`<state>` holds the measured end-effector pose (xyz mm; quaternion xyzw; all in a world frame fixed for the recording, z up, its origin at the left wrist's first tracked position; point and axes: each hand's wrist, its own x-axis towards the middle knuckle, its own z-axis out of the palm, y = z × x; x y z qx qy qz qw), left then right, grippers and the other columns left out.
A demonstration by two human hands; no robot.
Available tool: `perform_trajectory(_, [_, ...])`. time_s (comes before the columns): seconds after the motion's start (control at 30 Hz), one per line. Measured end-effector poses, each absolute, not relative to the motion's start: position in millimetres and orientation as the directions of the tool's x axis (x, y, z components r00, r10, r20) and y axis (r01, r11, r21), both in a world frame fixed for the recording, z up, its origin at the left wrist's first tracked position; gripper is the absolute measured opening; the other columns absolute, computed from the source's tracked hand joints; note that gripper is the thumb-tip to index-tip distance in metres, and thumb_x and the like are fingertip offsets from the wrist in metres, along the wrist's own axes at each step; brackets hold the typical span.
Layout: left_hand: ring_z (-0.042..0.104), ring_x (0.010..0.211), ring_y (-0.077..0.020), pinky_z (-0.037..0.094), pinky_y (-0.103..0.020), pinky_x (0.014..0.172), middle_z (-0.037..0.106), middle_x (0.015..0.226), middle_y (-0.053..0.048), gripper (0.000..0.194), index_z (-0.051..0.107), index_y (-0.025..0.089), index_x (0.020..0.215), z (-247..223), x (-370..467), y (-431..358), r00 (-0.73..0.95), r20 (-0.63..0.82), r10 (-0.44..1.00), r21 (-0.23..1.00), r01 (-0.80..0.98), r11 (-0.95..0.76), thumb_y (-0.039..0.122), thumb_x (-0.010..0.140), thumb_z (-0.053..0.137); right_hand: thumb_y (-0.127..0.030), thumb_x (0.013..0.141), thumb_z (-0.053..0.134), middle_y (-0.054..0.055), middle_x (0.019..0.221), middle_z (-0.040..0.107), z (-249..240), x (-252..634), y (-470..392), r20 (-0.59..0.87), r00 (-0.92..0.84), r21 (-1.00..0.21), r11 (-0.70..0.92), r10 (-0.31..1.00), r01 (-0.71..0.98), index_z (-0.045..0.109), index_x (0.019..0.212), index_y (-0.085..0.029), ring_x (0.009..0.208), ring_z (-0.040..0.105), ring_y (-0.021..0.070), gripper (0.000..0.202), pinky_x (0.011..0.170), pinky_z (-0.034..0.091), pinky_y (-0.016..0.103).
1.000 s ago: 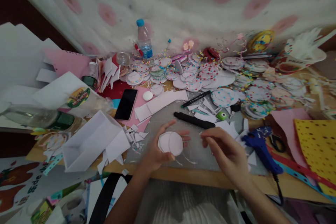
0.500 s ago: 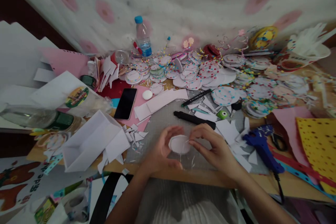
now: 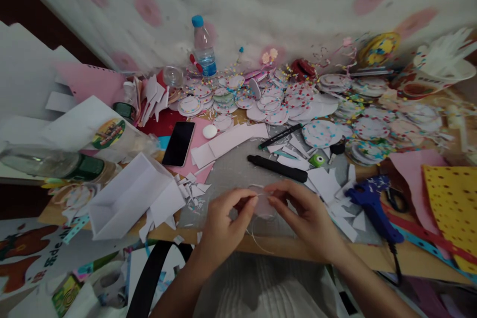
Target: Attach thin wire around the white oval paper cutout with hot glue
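Note:
My left hand (image 3: 226,219) is closed in a pinch, thumb against forefinger, on a thin pale thread (image 3: 257,241). Facing it, my right hand (image 3: 307,216) also pinches the thread, and a short stretch runs between the two sets of fingertips. A loose end dangles in a curve past the front edge of the table. Just under my fingertips is a small white paper disc (image 3: 264,208), partly hidden by them; whether it lies on the grey cutting mat (image 3: 233,171) or is held up, I cannot tell.
Beyond my hands lie a black craft knife (image 3: 278,168) and a dark pen (image 3: 280,136). A blue glue gun (image 3: 374,203) is at right; an open white paper box (image 3: 126,198) and a phone (image 3: 179,144) at left. Decorated paper discs (image 3: 298,102) pile up behind, near a water bottle (image 3: 204,49).
My left hand has left the paper disc's edge and closed into a pinch on the thread. Both hands' fingertips have drawn close together above the disc.

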<state>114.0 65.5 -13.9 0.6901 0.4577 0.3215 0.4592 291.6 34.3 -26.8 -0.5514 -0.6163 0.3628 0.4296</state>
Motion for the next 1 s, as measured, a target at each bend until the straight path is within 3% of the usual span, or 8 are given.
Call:
perform_trajectory(0.2, [0.056,0.053,-0.0104,0.045,-0.021,0.054,0.064,0.066,0.000,0.015,0.067,0.020,0.089,-14.6,113.2,64.2,0.354,-0.113,0.929,0.957,0.292,0.005,0.030,0.088,0.055,-0.019,0.091,0.053,0.002,0.078,0.062,-24.0,291.0,33.5,0.149,-0.056,-0.926,0.159,0.987,0.342,0.064,0.094,-0.022,0.071,0.058,0.0152,0.012,0.063,0.046,0.026])
perform_trajectory(0.53, [0.045,0.045,-0.0080,0.036,-0.019,0.043,0.056,0.057,0.002,0.021,0.067,0.016,0.088,-9.5,114.4,69.8,0.392,-0.363,0.845,0.924,0.266,0.273,0.034,0.084,0.056,-0.011,0.092,0.046,0.004,0.081,0.060,-31.3,293.7,35.1,0.294,-0.139,-0.845,0.325,0.946,0.425,0.064,0.095,-0.022,0.075,0.056,0.0166,0.022,0.063,0.046,0.028])
perform_trajectory(0.77, [0.048,0.054,-0.0107,0.036,-0.021,0.049,0.053,0.057,0.002,0.023,0.066,0.016,0.076,-8.4,119.5,76.1,0.409,-0.337,0.848,0.924,0.319,0.213,0.036,0.083,0.057,-0.009,0.092,0.043,0.003,0.075,0.057,-32.3,292.5,34.4,0.368,-0.152,-0.791,0.395,0.917,0.467,0.066,0.093,-0.022,0.072,0.054,0.0167,0.027,0.062,0.044,0.028])
perform_trajectory(0.87, [0.048,0.059,-0.0116,0.036,-0.022,0.052,0.057,0.064,0.000,0.020,0.066,0.017,0.077,-7.7,119.8,75.1,0.395,-0.278,0.876,0.932,0.333,0.145,0.033,0.083,0.057,-0.014,0.092,0.047,0.003,0.074,0.059,-29.0,293.3,35.1,0.284,-0.126,-0.853,0.311,0.950,0.420,0.064,0.089,-0.021,0.071,0.056,0.0160,0.020,0.062,0.045,0.027])
perform_trajectory(1.0, [0.049,0.060,-0.0115,0.036,-0.022,0.054,0.059,0.067,0.000,0.018,0.066,0.017,0.080,-6.2,116.9,72.3,0.419,-0.215,0.882,0.933,0.355,0.059,0.031,0.086,0.055,-0.026,0.092,0.051,0.003,0.077,0.063,-21.9,298.2,39.1,0.024,-0.158,-0.957,0.068,0.987,0.283,0.063,0.092,-0.019,0.069,0.059,0.0153,0.014,0.060,0.047,0.025])
